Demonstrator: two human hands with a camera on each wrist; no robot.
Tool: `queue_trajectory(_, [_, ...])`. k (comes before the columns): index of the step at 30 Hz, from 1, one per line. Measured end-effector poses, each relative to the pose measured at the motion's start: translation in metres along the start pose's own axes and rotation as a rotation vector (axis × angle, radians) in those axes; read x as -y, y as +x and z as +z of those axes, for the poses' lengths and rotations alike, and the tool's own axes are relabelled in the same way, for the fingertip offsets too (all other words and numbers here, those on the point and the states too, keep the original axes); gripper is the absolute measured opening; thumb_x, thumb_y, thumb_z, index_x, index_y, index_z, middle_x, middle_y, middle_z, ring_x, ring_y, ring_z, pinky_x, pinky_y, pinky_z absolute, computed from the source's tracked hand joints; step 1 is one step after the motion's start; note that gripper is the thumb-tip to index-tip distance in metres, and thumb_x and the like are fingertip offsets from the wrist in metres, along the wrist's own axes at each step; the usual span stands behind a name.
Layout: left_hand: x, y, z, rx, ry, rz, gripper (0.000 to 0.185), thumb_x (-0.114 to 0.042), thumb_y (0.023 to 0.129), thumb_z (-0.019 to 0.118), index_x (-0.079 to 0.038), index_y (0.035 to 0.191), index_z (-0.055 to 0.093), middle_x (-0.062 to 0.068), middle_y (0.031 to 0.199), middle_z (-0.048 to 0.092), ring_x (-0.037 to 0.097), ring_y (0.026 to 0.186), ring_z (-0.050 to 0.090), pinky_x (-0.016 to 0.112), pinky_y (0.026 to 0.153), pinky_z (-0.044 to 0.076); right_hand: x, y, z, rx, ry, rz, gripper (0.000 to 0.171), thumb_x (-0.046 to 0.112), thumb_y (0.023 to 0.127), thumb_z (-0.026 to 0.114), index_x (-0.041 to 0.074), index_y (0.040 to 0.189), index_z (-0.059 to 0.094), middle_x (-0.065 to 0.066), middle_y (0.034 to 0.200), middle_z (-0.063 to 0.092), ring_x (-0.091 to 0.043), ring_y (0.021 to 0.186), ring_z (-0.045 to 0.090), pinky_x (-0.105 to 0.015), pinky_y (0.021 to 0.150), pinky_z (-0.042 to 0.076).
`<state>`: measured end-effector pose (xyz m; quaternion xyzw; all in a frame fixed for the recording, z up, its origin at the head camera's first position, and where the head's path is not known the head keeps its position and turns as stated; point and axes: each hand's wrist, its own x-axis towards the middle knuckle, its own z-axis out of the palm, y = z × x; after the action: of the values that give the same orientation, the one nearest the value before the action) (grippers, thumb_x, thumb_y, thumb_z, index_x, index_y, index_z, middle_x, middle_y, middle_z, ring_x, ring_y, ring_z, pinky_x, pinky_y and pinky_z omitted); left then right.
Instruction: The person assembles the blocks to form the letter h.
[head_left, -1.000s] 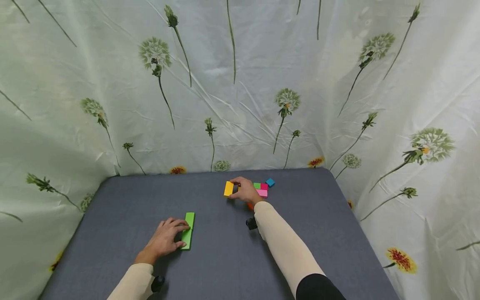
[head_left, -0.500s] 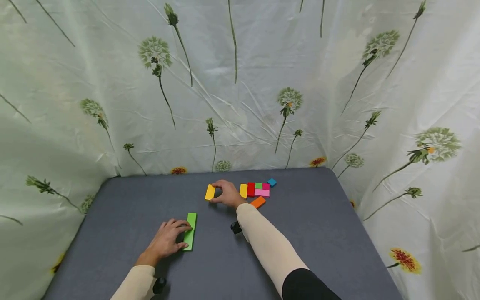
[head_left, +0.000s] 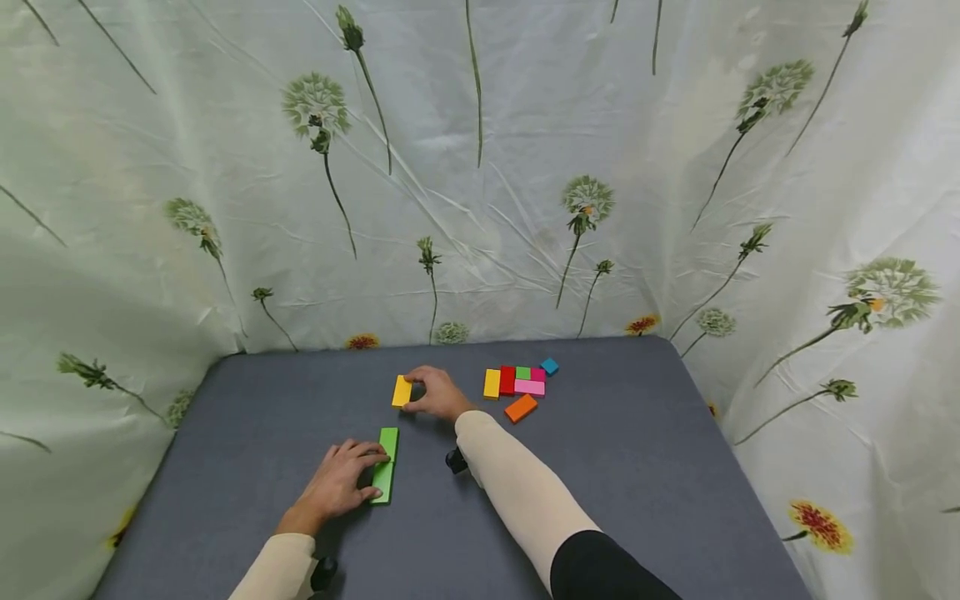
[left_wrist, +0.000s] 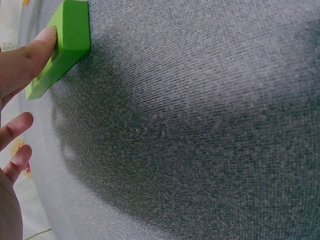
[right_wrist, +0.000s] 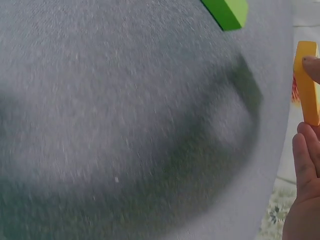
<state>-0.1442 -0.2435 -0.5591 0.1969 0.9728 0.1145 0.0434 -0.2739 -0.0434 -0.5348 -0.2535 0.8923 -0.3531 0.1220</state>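
My right hand (head_left: 437, 394) pinches a yellow block (head_left: 401, 392) between thumb and fingers. In the right wrist view the yellow block (right_wrist: 306, 95) is above the table, its shadow on the cloth. My left hand (head_left: 334, 482) holds the nearer of two flat green blocks, the near one (head_left: 383, 482) and the far one (head_left: 388, 440), laid end to end. Its thumb rests against the green block (left_wrist: 74, 27) in the left wrist view, while other fingers there stand apart from it. The index fingertip is near the seam between the green blocks.
Right of the hands lies a cluster: a yellow block (head_left: 491, 384), a red block (head_left: 507, 381), a small green block (head_left: 523, 372), a magenta block (head_left: 537, 374) and a pink block (head_left: 530, 387). A blue block (head_left: 550, 366) and an orange block (head_left: 521, 407) lie beside it on the grey table (head_left: 600, 483).
My right hand has carried the yellow block leftward, away from the cluster and towards the green blocks, uncovering the cluster and the orange block. The left hand keeps its place on the green blocks.
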Motion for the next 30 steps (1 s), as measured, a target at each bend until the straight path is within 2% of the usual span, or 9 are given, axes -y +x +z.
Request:
queue_trajectory(8, [0.001,-0.001,-0.001,-0.022,-0.014,0.021,0.045,-0.030,0.069,0.086,-0.015,0.110,0.072,-0.003,0.115,0.062,0.021,0.104,0.053,0.047,0.086,0.038,0.001,0.002,0.018,-0.005,-0.013,0.010,0.049,0.023,0.084,0.077,0.011,0.129,0.061,-0.003,0.130,0.058,-0.019,0.121,0.053,-0.031,0.100,0.041])
queue_trajectory(15, [0.001,-0.001,-0.001,-0.004,-0.033,0.016,0.045,-0.029,0.070,0.085,-0.014,0.111,0.071,-0.002,0.117,0.062,0.021,0.106,0.053,0.047,0.088,0.038,0.003,0.001,0.031,0.013,-0.006,0.013,0.047,0.020,0.083,0.077,0.009,0.127,0.062,-0.005,0.129,0.059,-0.020,0.121,0.053,-0.032,0.101,0.040])
queue_trajectory(30, [0.002,-0.002,-0.001,-0.003,-0.045,0.016,0.045,-0.028,0.071,0.085,-0.014,0.111,0.071,-0.003,0.116,0.062,0.021,0.106,0.053,0.047,0.088,0.039,0.002,-0.002,0.045,0.015,-0.003,0.025,0.043,0.017,0.085,0.075,0.008,0.126,0.063,-0.006,0.129,0.058,-0.021,0.121,0.052,-0.033,0.102,0.039])
